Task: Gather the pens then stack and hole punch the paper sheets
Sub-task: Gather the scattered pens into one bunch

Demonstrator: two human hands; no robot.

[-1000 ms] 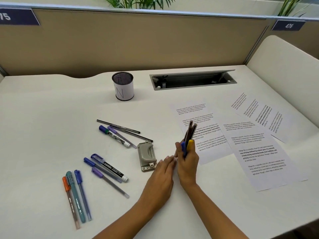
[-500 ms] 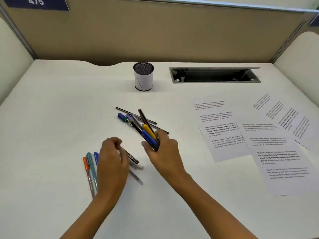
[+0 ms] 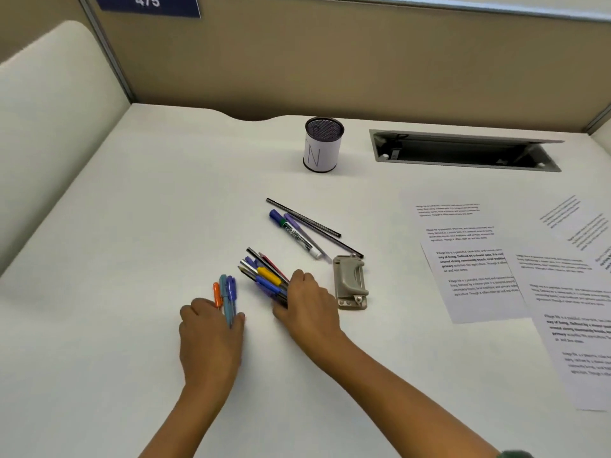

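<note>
My right hand [image 3: 307, 305] grips a bundle of pens [image 3: 264, 276] that fans out up and to the left, low over the desk. My left hand [image 3: 211, 335] lies over three pens, orange, teal and purple [image 3: 226, 294], with its fingers closed around their lower ends. Several more pens and a marker [image 3: 297, 231] lie loose behind the bundle. A grey hole punch [image 3: 350, 282] sits just right of my right hand. Printed paper sheets [image 3: 476, 269] are spread, partly overlapping, over the desk's right side.
A mesh pen cup [image 3: 322, 145] with a white label stands at the back middle. A cable tray slot [image 3: 463, 152] is open at the back right. Beige partition walls [image 3: 297, 61] close off the desk behind and to the left.
My right hand has lowered its bundle toward the desk, and the bundle holds more pens. My left hand has slid left from the marker group onto the orange, teal and purple pens.
</note>
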